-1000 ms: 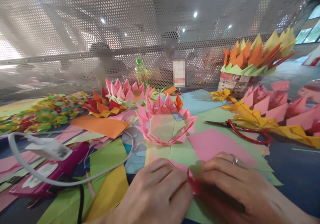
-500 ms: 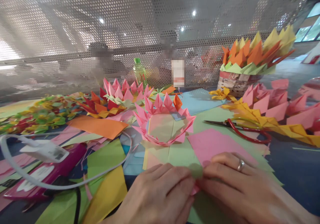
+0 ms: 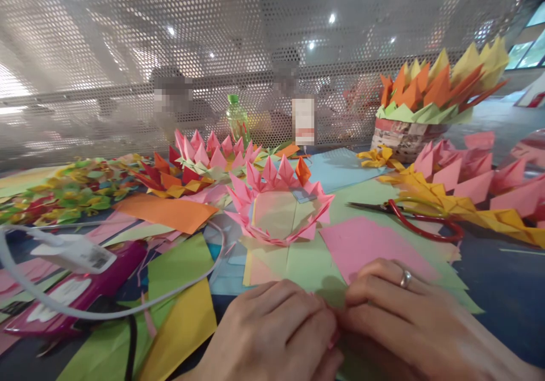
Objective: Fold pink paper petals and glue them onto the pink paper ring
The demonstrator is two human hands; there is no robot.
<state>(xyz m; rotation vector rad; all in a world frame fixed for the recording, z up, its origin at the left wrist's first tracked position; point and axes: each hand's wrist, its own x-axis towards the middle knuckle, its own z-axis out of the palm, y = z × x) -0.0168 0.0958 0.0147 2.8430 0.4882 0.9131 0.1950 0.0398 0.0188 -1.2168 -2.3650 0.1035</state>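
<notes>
Both hands meet at the bottom middle of the view, fingers bent in. My left hand (image 3: 276, 333) pinches a small pink piece of folded paper (image 3: 334, 340), of which only a sliver shows; the fingers cover the rest. Against it press the fingertips of my right hand (image 3: 404, 307), which wears a ring. Just beyond them lie a pink paper square (image 3: 374, 247) and pale green sheets (image 3: 293, 267). A ring of pink pointed paper folds (image 3: 279, 236), with one orange fold at its back, sits in front of the hands.
Red-handled scissors (image 3: 419, 222) lie at right, by pink and yellow folded paper chains (image 3: 460, 202). A basket (image 3: 404, 137) with paper petals stands behind. At left are a magenta power strip (image 3: 80, 290) with a white charger and cable, and loose papers (image 3: 166, 213). A perforated screen (image 3: 238, 29) closes the back.
The hands have drawn slightly closer, my left fingers shifting right. Less of the pink folded paper shows between them. The things on the table stay where they were.
</notes>
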